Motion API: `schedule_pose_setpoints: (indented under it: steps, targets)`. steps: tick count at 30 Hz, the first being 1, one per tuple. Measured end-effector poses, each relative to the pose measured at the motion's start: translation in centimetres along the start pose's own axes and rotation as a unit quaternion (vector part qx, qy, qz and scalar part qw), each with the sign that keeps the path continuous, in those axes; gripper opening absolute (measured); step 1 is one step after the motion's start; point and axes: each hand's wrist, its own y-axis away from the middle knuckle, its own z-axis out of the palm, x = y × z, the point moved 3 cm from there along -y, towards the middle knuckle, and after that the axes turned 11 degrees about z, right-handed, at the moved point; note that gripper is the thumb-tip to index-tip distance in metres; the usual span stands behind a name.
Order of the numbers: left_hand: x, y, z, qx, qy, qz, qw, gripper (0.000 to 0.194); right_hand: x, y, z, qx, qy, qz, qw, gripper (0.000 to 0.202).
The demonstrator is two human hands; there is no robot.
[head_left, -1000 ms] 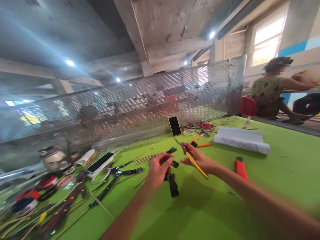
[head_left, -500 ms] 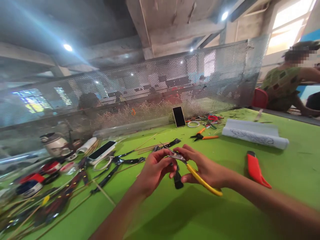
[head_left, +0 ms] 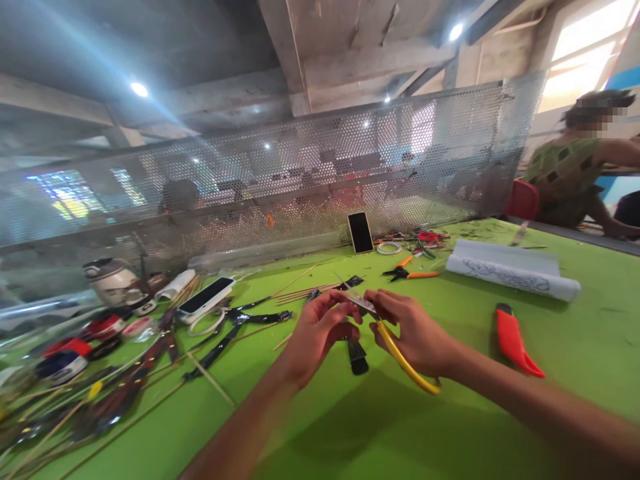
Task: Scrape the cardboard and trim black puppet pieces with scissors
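Observation:
My right hand [head_left: 417,337] is closed around a pair of scissors with yellow handles [head_left: 407,367]. The metal blades are parted and point up and left, across the fingertips of my left hand [head_left: 320,333]. That hand is closed in a pinch beside the blades; what sits between its fingers is too small and blurred to name. Just below the left fingertips shows a black ribbed strip [head_left: 357,358]. Whether the strip hangs from the fingers or lies on the table cannot be made out.
Black-wrapped branching sticks [head_left: 235,323], a white phone-like device [head_left: 206,299] and tape rolls [head_left: 63,363] lie left. Orange-handled pliers [head_left: 410,273], a paper roll [head_left: 515,270] and a red-handled tool [head_left: 515,340] are right. A perforated screen [head_left: 300,193] stands behind; a person [head_left: 570,167] sits beyond.
The right hand and scissors have shifted slightly right, with the blades higher between the hands. The left fingers have lifted a little, and more of the black strip's ribbed part shows.

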Motion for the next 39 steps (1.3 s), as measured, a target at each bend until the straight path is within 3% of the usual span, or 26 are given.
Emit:
schedule_pose_setpoints:
  steps: [3, 5, 7, 11, 20, 30, 39]
  targets:
    - [-0.9, 0.6, 1.2, -0.027, -0.044, 0.001, 0.999, 0.052, 0.1, 0.0, 0.4, 0.047, -0.031, 0.056, 0.997, 0.025]
    - [-1.8, 1.2, 2.8, -0.070, -0.042, -0.012, 0.997, 0.078, 0.1, 0.0, 0.7, 0.090, -0.051, 0.094, 0.990, 0.021]
    - [-2.4, 1.6, 4.6, -0.103, -0.020, 0.004, 0.994, 0.091, -0.1, 0.0, 1.0, 0.133, -0.056, 0.111, 0.983, 0.022]
    - [-3.1, 2.0, 6.1, -0.071, -0.020, 0.028, 0.997, 0.091, -0.4, 0.2, 1.5, 0.166, -0.054, 0.102, 0.979, 0.028]
    - [-2.7, 2.0, 5.3, -0.114, -0.045, 0.019, 0.992, 0.079, 0.0, 0.6, 2.4, 0.157, -0.039, 0.153, 0.975, 0.032]
    - [-4.8, 1.8, 4.4, -0.046, -0.052, 0.044, 0.997, 0.074, 0.6, 0.2, 2.9, 0.139, -0.065, 0.194, 0.969, 0.015]
    - [-4.6, 1.8, 4.6, -0.019, -0.041, 0.026, 0.999, 0.068, 0.8, 0.1, 3.0, 0.145, -0.075, 0.191, 0.968, 0.012]
